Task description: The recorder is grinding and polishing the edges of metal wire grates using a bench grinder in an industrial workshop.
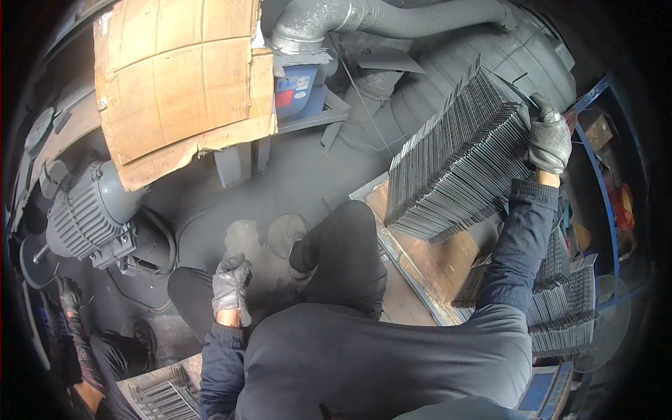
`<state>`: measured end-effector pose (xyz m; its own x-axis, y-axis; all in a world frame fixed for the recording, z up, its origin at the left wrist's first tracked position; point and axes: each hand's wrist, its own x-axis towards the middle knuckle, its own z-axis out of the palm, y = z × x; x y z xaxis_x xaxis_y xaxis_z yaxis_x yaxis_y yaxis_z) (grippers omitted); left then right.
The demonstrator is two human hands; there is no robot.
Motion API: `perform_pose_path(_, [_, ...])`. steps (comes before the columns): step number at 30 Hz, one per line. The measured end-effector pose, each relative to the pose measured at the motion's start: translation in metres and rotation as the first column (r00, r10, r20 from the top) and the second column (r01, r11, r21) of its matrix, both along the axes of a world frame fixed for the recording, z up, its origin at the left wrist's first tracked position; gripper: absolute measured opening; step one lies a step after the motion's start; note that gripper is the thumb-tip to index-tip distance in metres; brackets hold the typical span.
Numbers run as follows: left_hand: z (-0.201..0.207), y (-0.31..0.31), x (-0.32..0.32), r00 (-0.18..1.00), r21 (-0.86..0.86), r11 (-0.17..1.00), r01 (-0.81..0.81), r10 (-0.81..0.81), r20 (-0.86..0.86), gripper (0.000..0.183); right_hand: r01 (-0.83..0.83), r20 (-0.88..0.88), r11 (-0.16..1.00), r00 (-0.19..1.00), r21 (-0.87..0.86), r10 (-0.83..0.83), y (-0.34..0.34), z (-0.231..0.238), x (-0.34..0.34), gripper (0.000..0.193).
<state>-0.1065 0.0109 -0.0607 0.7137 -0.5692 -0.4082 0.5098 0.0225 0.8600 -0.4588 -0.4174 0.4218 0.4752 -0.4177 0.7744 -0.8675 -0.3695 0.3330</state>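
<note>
The right hand [549, 140], in a grey glove, is at the upper right end of a tall stack [455, 157] of thin metal grids; its fingers are partly bent, close to a thin dark rod [521, 78] which sticks out there; whether it grasps the rod, or only touches the end of the stack, I cannot tell. The stack is ahead of the person and to the right, above a brown board [437, 269], on which it appears to rest; more grids [563, 315] lie lower, beyond the right forearm.

The left hand [232, 285], also gloved, is clenched loosely above the left thigh, well apart from the stack; the inside of its palm is hidden.

At the far left there is a motor [87, 213] with ribbed casing; just below it is the gloved hand of a co-worker [68, 295], whose grip is too small to judge. Ahead, to the left, hangs a big sheet of cardboard [182, 84], and beside it stands a blue box [297, 91]; a grey hose [434, 21] runs along the top; a blue frame [600, 175] stands at the right.
</note>
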Motion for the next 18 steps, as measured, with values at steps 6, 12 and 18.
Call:
perform_pose_path(6, [-0.034,-0.004,0.001,0.999,-0.073,0.997,0.029,-0.032,-0.038,0.019,-0.318,0.350,0.898,0.914,0.303,0.205,-0.006,-0.010,-0.013,0.040])
perform_pose_path(12, [-0.033,-0.007,0.008,0.981,-0.101,0.993,0.067,-0.084,-0.175,0.020,-0.396,0.381,0.808,0.895,0.436,0.233,-0.005,-0.029,-0.019,0.033])
perform_pose_path(18, [0.037,0.019,-0.003,0.908,0.144,0.981,0.133,-0.179,0.379,0.020,-0.625,0.522,0.757,0.588,-0.191,0.617,0.088,-0.113,0.045,0.045])
